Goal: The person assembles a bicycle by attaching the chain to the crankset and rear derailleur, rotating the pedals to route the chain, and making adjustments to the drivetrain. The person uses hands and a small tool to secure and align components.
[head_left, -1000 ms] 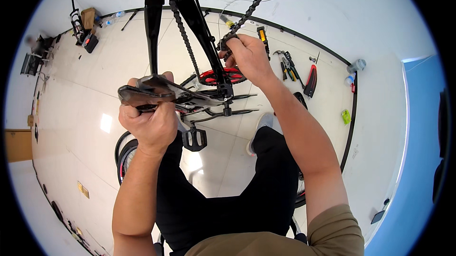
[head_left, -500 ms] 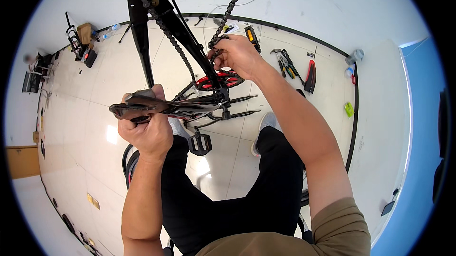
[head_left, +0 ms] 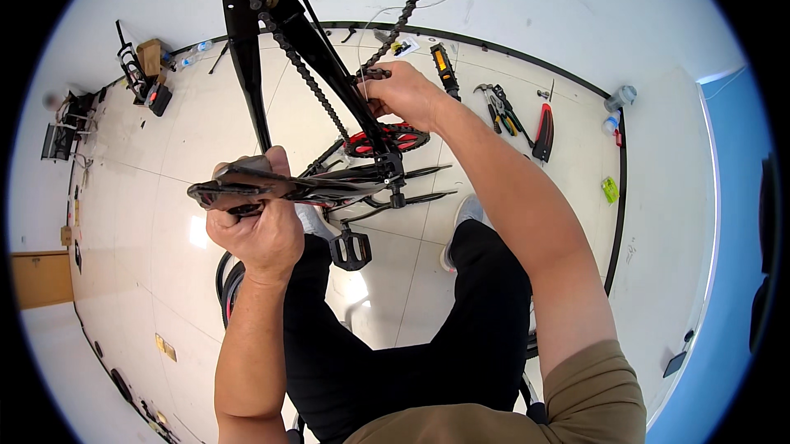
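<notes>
A black bicycle frame (head_left: 315,49) stands tilted in front of me. My left hand (head_left: 267,237) is wrapped round the near end of its thick glossy tube. A dark bicycle chain (head_left: 301,72) loops down from the top of the view on both sides of a frame tube. My right hand (head_left: 405,97) pinches the chain's right run beside that tube; its fingertips are partly hidden. Below the right hand is a red and black chainring (head_left: 405,139). A black pedal (head_left: 351,251) hangs on its crank above the floor, between my legs.
Pliers (head_left: 510,117), a hammer (head_left: 487,98) and a red-black fender-like piece (head_left: 543,133) lie on the tiled floor at right. A yellow-black pedal (head_left: 443,69) lies farther back. Bottles (head_left: 621,98) stand along the right wall. A wheel (head_left: 232,286) is beside my left leg.
My right hand has turned slightly and shifted a little toward the frame tube, with the chain still in its fingers. The left hand keeps its hold; the whole view has shifted slightly.
</notes>
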`<state>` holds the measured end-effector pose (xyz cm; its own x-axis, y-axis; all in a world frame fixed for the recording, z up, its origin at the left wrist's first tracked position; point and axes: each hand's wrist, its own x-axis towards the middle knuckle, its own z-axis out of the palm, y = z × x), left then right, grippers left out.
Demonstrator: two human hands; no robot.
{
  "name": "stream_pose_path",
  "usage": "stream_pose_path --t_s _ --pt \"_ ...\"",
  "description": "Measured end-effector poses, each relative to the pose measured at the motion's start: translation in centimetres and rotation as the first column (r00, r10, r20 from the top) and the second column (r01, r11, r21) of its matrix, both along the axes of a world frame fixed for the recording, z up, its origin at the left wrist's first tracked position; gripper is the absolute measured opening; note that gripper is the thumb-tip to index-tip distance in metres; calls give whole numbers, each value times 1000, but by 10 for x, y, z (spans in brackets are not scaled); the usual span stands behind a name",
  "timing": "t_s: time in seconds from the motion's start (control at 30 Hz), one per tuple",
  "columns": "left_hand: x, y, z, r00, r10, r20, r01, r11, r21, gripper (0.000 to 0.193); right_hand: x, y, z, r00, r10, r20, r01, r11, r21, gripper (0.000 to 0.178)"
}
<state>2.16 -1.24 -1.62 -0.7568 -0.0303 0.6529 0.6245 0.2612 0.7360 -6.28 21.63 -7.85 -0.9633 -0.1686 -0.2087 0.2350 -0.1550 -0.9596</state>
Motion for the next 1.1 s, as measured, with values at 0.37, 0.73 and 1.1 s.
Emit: stream_pose_path --t_s 0.37,0.73,1.1 --pt "-3 8 3 998 48 -34 -47 999 7 33 2 -8 1 981 173 84 -178 982 56 31" --pt "-4 -1 -2 1000 9 -12 -9 1000 -27 17 3 -5 6 984 129 125 -153 966 209 40" --pt "-6 3 -2 1000 11 -24 -10 999 43 14 24 6 -17 997 -41 -59 42 999 21 61"
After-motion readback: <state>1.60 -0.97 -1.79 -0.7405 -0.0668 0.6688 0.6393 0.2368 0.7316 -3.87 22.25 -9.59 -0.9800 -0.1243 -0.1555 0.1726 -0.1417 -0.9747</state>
